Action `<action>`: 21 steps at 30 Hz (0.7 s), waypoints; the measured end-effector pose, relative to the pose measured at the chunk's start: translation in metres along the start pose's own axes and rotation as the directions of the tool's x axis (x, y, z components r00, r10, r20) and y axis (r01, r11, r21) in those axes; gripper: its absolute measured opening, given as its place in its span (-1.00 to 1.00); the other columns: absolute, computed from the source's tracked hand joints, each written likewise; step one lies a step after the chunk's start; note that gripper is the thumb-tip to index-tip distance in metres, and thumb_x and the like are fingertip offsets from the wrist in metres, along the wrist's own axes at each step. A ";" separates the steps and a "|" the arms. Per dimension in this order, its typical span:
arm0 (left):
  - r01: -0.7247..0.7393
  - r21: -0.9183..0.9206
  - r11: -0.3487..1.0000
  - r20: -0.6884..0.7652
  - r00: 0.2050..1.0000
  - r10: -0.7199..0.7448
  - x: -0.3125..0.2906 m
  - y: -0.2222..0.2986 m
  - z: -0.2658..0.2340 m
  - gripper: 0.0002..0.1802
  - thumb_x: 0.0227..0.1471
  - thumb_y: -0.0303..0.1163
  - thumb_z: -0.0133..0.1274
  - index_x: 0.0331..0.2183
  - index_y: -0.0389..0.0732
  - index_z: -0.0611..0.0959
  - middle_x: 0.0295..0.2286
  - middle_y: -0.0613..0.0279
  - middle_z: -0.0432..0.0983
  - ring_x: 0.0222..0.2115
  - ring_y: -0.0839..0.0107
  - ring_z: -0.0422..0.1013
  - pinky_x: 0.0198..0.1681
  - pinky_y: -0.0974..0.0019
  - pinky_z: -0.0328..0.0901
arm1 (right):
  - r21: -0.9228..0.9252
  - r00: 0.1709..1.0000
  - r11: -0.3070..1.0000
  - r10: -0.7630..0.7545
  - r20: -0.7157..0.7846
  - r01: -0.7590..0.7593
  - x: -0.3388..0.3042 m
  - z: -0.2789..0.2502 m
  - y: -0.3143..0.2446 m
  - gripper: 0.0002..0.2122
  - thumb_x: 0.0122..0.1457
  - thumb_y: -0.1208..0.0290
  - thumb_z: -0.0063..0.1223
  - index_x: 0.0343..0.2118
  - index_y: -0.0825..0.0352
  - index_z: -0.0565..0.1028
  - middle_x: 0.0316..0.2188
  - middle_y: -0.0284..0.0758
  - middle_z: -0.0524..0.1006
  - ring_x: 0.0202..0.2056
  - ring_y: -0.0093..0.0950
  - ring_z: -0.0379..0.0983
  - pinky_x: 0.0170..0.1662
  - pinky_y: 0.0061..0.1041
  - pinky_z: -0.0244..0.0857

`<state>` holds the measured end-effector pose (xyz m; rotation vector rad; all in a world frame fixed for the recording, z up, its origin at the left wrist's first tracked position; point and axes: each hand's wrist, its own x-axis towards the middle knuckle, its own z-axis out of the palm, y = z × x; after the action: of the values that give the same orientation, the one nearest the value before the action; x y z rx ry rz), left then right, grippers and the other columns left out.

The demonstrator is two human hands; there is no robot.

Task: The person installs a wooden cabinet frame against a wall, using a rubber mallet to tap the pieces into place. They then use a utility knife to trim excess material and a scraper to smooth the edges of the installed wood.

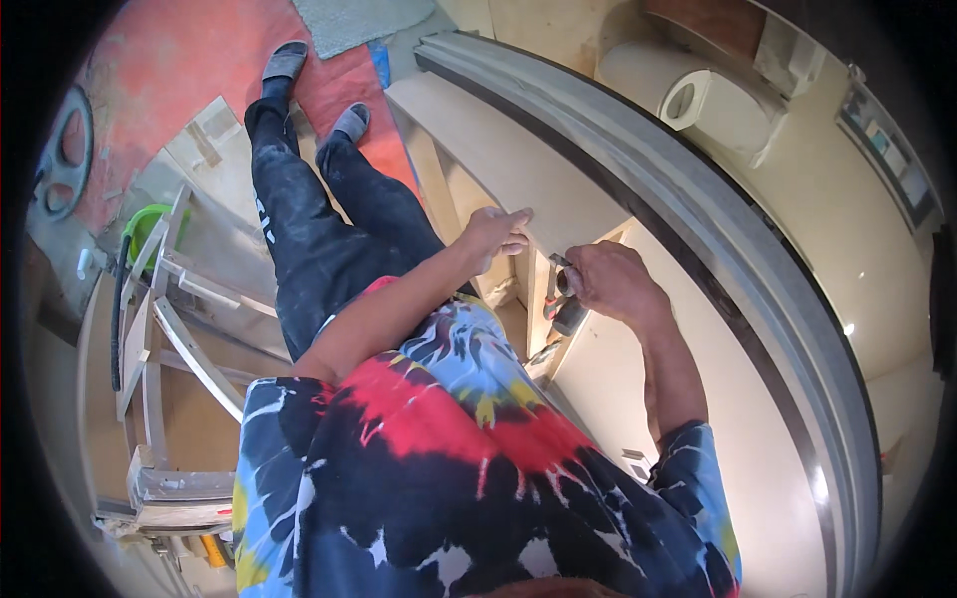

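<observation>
My right hand (613,279) is closed around a small tool (559,261) with a flat dark metal end; its handle is mostly hidden in my fist. The tool's tip points left, near the corner of a pale wooden panel (518,159). Across a short gap, my left hand (486,239) has its index finger stretched along the panel's edge, with the other fingers loosely bent and apart. Nothing shows in that hand. Below both hands is an open wooden compartment, where a dark tool (570,318) with a red-and-black piece beside it lies.
A long curved grey frame (688,169) with a dark strip runs along my right. To the left stand a wooden framework (150,339), a green bucket (148,231) and a grey steering wheel (66,154). Red sheeting (189,60) covers the floor around my feet.
</observation>
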<state>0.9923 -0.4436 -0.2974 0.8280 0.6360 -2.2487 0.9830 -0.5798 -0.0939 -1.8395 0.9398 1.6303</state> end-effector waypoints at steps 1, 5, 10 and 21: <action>-0.006 0.020 1.000 -0.003 1.000 0.006 -0.001 0.000 -0.001 -0.62 0.12 -0.11 0.18 -0.29 -0.28 0.59 -0.33 0.16 0.58 -0.27 0.32 0.51 -0.15 0.21 0.39 | -0.016 1.000 1.000 0.000 0.014 0.001 -0.001 -0.002 -0.001 -0.83 0.18 0.39 -0.02 -0.42 0.39 0.52 -0.50 -0.05 0.53 -0.31 -0.06 0.50 -0.19 -0.11 0.36; -0.007 0.036 0.999 0.007 1.000 0.007 0.002 -0.012 0.016 -0.62 0.11 -0.11 0.20 -0.31 -0.28 0.60 -0.33 0.13 0.59 -0.31 0.34 0.53 -0.19 0.24 0.39 | -0.083 0.993 0.995 0.064 0.103 -0.055 -0.009 -0.002 0.009 -0.83 0.19 0.39 -0.01 -0.40 0.39 0.54 -0.49 -0.04 0.55 -0.30 -0.06 0.51 -0.16 -0.12 0.38; -0.030 0.075 0.997 0.064 0.998 0.025 0.007 -0.026 0.034 -0.56 0.10 -0.07 0.21 -0.31 -0.30 0.54 -0.28 0.10 0.57 -0.30 0.28 0.58 -0.15 0.25 0.40 | -0.057 0.980 0.990 0.133 0.146 -0.126 -0.028 0.000 0.020 -0.87 0.05 0.45 0.12 -0.39 0.40 0.57 -0.43 -0.03 0.58 -0.23 -0.09 0.53 -0.15 -0.16 0.41; -0.043 0.051 0.998 0.014 0.999 0.042 0.001 -0.028 0.052 -0.63 0.08 -0.18 0.25 -0.29 -0.34 0.62 -0.37 0.11 0.61 -0.44 0.39 0.56 -0.33 0.31 0.42 | 0.016 0.974 0.990 0.136 0.179 -0.141 -0.039 0.000 0.026 -0.88 0.07 0.50 0.07 -0.33 0.40 0.51 -0.43 -0.07 0.58 -0.30 -0.06 0.54 -0.23 -0.11 0.41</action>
<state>0.9516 -0.4573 -0.2568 0.8439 0.5513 -2.2382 0.9615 -0.5899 -0.0537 -1.6094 1.0256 1.8206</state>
